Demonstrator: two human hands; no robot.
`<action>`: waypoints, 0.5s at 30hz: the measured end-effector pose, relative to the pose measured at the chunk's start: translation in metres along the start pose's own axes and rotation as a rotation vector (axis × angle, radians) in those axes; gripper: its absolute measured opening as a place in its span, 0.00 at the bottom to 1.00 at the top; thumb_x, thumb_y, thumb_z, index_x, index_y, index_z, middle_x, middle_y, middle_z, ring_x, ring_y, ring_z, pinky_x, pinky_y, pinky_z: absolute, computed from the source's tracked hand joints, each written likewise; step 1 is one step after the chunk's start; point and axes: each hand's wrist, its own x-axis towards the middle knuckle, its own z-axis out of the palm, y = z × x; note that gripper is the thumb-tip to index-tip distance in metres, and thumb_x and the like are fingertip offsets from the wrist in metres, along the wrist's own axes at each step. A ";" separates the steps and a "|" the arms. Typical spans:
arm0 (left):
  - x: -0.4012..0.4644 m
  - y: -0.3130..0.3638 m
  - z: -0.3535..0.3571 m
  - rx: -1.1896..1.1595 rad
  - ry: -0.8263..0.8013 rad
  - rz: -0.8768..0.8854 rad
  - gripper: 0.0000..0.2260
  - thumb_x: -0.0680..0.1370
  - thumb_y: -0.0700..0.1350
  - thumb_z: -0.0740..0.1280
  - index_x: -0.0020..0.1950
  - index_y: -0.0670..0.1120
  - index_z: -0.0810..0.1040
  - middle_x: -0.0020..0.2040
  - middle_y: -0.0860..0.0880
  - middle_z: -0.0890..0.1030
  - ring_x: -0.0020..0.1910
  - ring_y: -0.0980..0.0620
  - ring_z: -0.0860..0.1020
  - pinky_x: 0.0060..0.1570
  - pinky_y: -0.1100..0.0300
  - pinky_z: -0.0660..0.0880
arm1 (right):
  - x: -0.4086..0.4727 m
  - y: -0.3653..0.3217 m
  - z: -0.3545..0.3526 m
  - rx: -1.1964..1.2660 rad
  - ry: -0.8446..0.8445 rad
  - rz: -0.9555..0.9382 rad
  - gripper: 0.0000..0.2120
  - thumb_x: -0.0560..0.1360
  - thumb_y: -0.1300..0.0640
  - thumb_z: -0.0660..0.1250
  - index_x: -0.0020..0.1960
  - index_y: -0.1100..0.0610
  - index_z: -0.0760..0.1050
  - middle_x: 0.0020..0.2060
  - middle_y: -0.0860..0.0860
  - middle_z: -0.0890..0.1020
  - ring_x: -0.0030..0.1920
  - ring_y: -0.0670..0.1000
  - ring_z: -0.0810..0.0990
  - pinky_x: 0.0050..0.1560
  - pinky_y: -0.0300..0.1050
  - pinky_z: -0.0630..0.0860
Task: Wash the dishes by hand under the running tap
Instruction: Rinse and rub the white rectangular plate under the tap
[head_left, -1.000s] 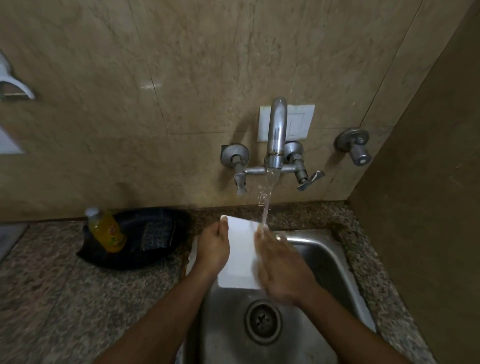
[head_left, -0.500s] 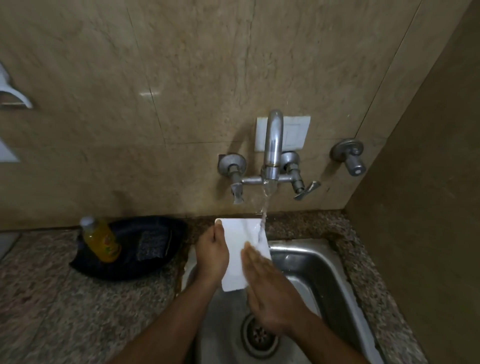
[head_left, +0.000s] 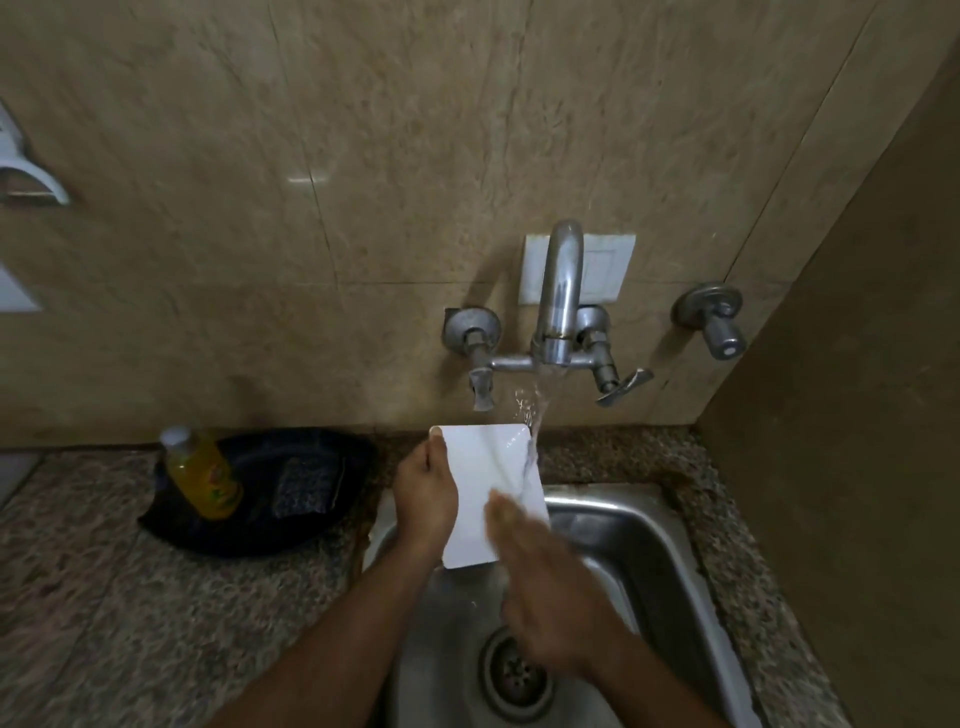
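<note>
Head view, left hand (head_left: 426, 493) grip clasping white plate (head_left: 488, 488) edge, right hand (head_left: 540, 587) flat, fingers straight against plate, under tap (head_left: 558, 291).

view: one camera on my head | stance: above and in front of the sink (head_left: 649, 525) | facing: forward and down, toward the tap (head_left: 558, 296) on the wall behind the sink | range: close, sink bowl low in frame, my forearms entering from the bottom edge | lens: wide-angle
</note>
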 end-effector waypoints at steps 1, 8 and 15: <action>-0.002 -0.001 0.002 -0.006 0.005 -0.004 0.19 0.83 0.50 0.57 0.42 0.40 0.80 0.37 0.47 0.82 0.36 0.50 0.79 0.39 0.58 0.73 | 0.004 0.004 -0.003 -0.028 0.028 0.043 0.38 0.77 0.51 0.57 0.81 0.55 0.41 0.79 0.48 0.41 0.79 0.46 0.40 0.78 0.49 0.49; -0.002 0.001 0.007 -0.059 0.022 -0.055 0.17 0.83 0.50 0.58 0.44 0.43 0.81 0.36 0.51 0.80 0.35 0.58 0.77 0.34 0.66 0.72 | -0.001 0.010 -0.004 -0.043 -0.025 0.044 0.42 0.73 0.52 0.59 0.81 0.53 0.42 0.79 0.48 0.42 0.79 0.45 0.41 0.78 0.47 0.48; 0.001 -0.002 0.016 -0.104 0.011 -0.097 0.18 0.83 0.50 0.58 0.45 0.41 0.81 0.38 0.48 0.82 0.37 0.55 0.78 0.36 0.64 0.72 | -0.004 0.006 -0.006 -0.028 -0.034 0.067 0.42 0.71 0.53 0.62 0.81 0.54 0.47 0.80 0.50 0.49 0.79 0.50 0.51 0.78 0.49 0.49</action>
